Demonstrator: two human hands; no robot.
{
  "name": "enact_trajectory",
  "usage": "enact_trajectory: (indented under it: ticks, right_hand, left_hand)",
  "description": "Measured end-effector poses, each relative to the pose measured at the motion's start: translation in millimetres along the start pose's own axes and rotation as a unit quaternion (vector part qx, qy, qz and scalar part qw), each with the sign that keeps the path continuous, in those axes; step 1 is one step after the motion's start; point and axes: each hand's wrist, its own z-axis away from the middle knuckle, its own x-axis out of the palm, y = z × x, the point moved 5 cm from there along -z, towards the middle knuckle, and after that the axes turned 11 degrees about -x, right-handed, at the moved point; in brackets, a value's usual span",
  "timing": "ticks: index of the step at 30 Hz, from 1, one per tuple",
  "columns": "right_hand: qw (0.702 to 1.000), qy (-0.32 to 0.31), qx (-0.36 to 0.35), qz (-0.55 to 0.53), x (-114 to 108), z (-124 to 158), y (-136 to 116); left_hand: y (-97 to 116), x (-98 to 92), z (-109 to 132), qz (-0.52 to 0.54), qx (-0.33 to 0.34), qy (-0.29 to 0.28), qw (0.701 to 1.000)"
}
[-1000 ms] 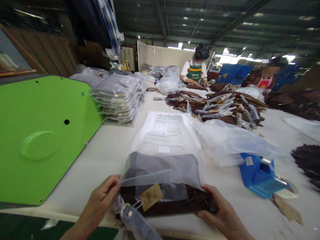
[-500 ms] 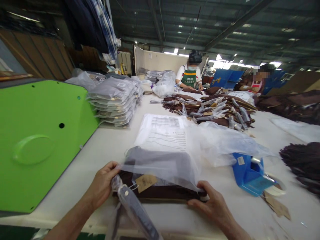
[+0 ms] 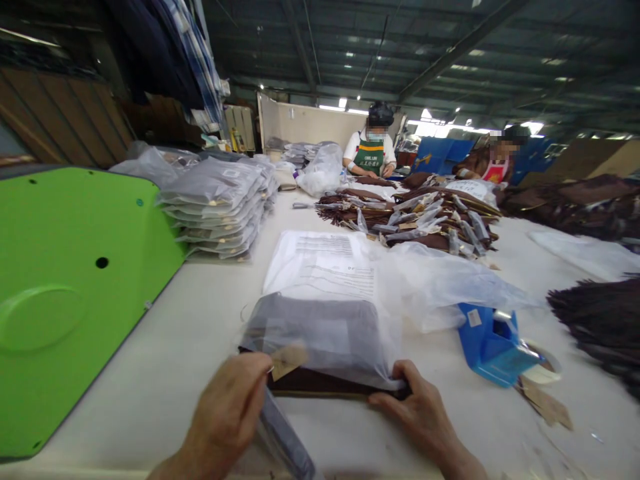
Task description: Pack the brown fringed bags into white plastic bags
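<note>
A dark brown bag [image 3: 320, 383] lies mostly inside a clear plastic bag [image 3: 320, 333] with printed text, its near edge sticking out of the opening. My left hand [image 3: 225, 407] is closed at the near left corner, around the upper end of a plastic-wrapped strap [image 3: 287, 437] that hangs toward the table's front edge. Just beyond those fingers is a brown card tag [image 3: 289, 360], partly under the plastic. At the near right corner, my right hand [image 3: 420, 410] pinches the brown bag and the plastic edge between thumb and fingers.
A blue tape dispenser [image 3: 493, 347] and loose card tags [image 3: 545, 400] lie at the right. Stacked packed bags [image 3: 215, 207] stand behind a green machine panel [image 3: 90, 300]. Brown bags [image 3: 410, 213] are piled farther back, where two people [image 3: 373, 150] work.
My left hand has left the plastic bag's left edge and moved right and nearer, onto the wrapped strap. The brown bag sits deeper in the plastic. My right hand keeps its corner.
</note>
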Motion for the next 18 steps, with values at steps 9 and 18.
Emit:
enact_trajectory:
  ticks: [9,18]
  right_hand:
    - [0.993,-0.013,0.049,-0.107,3,6,-1]
    - [0.957,-0.048,0.070,-0.277,1,16,1]
  left_hand:
    - [115,93.8,5,-0.036,0.230,-0.202,0.952]
    - [137,105.1,-12,-0.043,0.216,-0.134,0.966]
